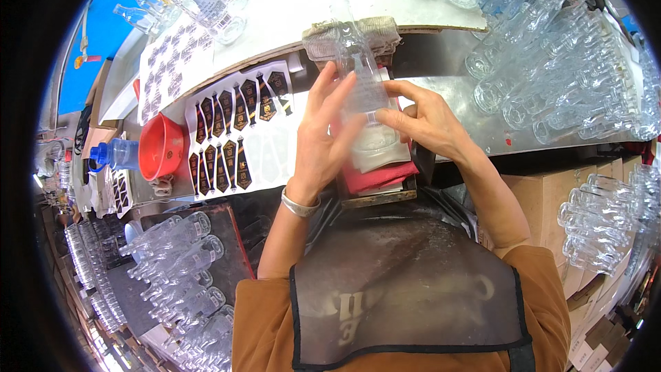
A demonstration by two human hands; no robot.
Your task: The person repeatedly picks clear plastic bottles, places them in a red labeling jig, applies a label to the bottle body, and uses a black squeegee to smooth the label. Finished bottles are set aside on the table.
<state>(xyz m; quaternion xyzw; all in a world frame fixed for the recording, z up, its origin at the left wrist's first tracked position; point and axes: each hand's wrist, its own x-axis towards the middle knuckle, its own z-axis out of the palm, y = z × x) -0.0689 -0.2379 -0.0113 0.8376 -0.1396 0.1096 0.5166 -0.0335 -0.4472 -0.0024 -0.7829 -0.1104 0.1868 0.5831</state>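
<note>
A clear glass bottle [368,83] lies in front of me with its neck pointing away, resting near a rolled cloth [383,33] on a small stand. My right hand [428,122] grips the bottle's right side near its base, thumb and fingers on the glass. At the bottle's left side is my left hand [320,127], fingers apart and partly smeared by motion; whether it touches the glass I cannot tell. Beneath the bottle's base are a white cloth and a red cloth [382,178]. Left of my left hand lies a sheet of black tie-shaped labels [237,107], some peeled away.
A red bowl [163,146] and a blue-capped bottle [118,154] stand at the left. Clear bottles fill the right side of the table [558,76]. More bottles [180,262] are at lower left. A second label sheet [175,62] lies on the raised white shelf [296,7].
</note>
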